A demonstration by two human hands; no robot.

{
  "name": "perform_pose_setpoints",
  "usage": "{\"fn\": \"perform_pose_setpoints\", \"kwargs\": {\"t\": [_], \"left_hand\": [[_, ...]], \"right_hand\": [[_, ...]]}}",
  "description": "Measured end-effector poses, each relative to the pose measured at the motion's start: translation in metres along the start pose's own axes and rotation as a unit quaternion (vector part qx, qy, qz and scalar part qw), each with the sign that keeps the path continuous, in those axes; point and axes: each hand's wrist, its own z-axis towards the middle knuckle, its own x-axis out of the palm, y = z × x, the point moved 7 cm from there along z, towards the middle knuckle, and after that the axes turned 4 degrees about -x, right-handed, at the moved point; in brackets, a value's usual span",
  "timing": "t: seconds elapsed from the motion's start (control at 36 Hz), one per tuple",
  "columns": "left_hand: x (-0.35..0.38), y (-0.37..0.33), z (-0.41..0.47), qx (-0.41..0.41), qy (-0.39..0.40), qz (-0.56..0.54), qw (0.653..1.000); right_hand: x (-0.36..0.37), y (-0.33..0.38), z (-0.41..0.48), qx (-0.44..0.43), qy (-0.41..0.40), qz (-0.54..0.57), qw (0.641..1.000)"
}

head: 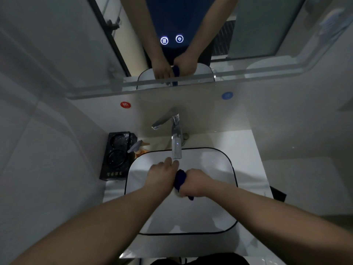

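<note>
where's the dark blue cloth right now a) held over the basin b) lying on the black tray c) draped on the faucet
a: the right hand grips the dark blue cloth in mid-air over the white basin.

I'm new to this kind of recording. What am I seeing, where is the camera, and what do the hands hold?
No machine here: one camera worn on a person's head looks down at their bare arms. They work over a white sink with a dark rim, under a tap. The right hand grips a bunched dark blue cloth; the left hand lies beside it, fingers stretched toward the spout. A black tray and a pump bottle stand left of the sink. The mirror above reflects the arms.
</note>
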Motion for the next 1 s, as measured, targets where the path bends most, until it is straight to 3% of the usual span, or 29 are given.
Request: {"fn": "perform_pose_setpoints", "kwargs": {"t": [0.17, 0.36, 0.53, 0.64, 0.69, 0.75, 0.83, 0.92, 1.0], "left_hand": [[-0.006, -0.003, -0.001, 0.064, -0.010, 0.006, 0.998], [-0.021, -0.004, -0.003, 0.168, -0.059, -0.022, 0.984], [-0.011, 0.001, -0.001, 0.154, -0.022, -0.029, 0.987], [-0.010, -0.004, -0.006, 0.171, -0.003, -0.041, 0.984], [-0.012, -0.006, -0.009, 0.167, -0.003, -0.057, 0.984], [-0.010, -0.007, -0.015, 0.145, -0.003, -0.076, 0.986], [0.003, -0.006, -0.030, 0.068, 0.013, -0.138, 0.988], [0.020, -0.009, -0.042, 0.016, 0.074, -0.219, 0.973], [0.028, -0.008, -0.052, 0.015, 0.144, -0.253, 0.957]], "right_hand": [[0.014, -0.016, -0.018, 0.073, 0.010, 0.292, 0.954], [0.053, -0.006, -0.048, 0.089, 0.082, 0.597, 0.794], [0.070, 0.011, -0.059, 0.082, 0.138, 0.725, 0.670], [0.075, 0.013, -0.068, 0.046, 0.169, 0.756, 0.631], [0.072, 0.011, -0.072, 0.038, 0.183, 0.751, 0.633], [0.067, 0.006, -0.076, 0.047, 0.195, 0.724, 0.661], [0.054, -0.008, -0.079, 0.098, 0.197, 0.593, 0.774], [0.030, -0.019, -0.076, 0.128, 0.190, 0.360, 0.904], [0.006, -0.029, -0.070, 0.104, 0.126, 0.245, 0.956]]}}
